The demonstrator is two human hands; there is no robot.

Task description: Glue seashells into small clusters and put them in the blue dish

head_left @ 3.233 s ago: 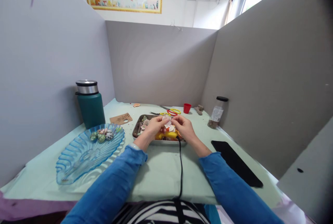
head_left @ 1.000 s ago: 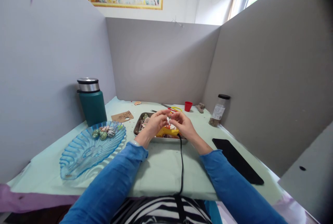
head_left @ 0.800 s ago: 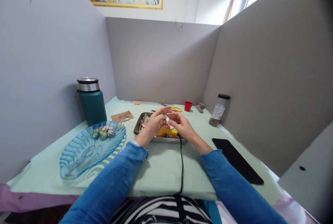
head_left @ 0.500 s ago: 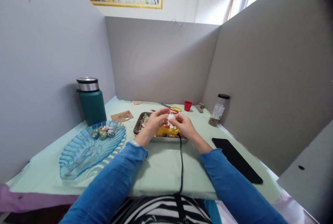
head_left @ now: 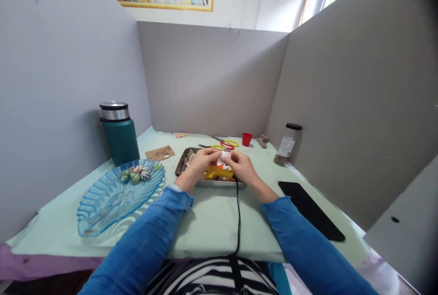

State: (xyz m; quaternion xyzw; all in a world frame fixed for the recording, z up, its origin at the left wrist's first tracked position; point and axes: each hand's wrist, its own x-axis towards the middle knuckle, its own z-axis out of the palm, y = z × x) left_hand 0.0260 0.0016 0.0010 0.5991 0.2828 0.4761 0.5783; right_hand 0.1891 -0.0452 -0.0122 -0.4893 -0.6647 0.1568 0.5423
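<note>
My left hand and my right hand meet over a metal tray in the middle of the table. Both pinch a small white shell piece between their fingertips. In the tray lie shells and a yellow glue gun, whose black cord runs toward me. Both sleeves are blue.
A blue glass shell-shaped dish with a few shells sits at the left, a green flask behind it. Scissors, a red cup, a jar, a black pad and a brown card lie around. Grey partitions enclose the table.
My hands have stayed over the tray, shifting slightly down and turning the white piece between the fingertips. The view tilted a little.
</note>
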